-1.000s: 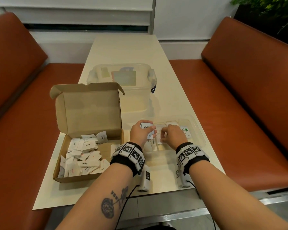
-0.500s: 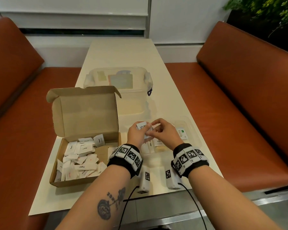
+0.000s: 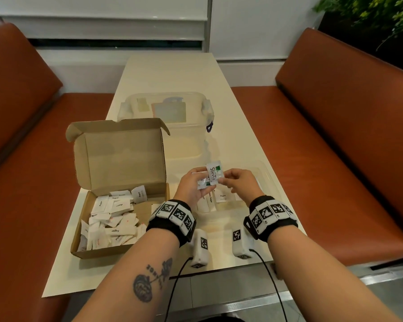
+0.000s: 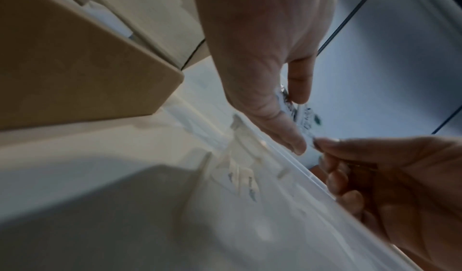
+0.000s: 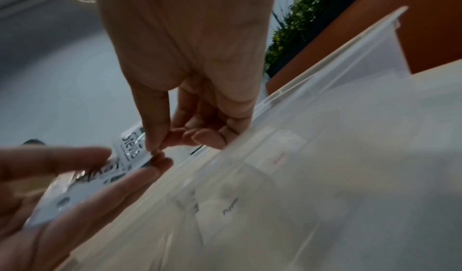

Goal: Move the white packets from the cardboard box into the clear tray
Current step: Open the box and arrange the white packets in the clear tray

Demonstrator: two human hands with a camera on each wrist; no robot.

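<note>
While the left hand [image 3: 191, 185] cups what looks like a second packet, the right hand [image 3: 241, 182] pinches the Stevia packet [image 3: 214, 174] (corner only) above the tray [image 3: 269, 180], cardboard box [image 3: 98, 251] at nine o'clock.

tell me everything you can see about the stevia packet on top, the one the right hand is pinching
The Stevia packet is a small flat white sachet, glossy like foil or coated paper, printed "Stevia" in dark letters with a green patch near one corner. It is held in the air above the clear tray, roughly upright and slightly tilted. The right hand pinches its lower edge between thumb and forefinger. It overlaps a second similar packet held in the left hand.
</note>
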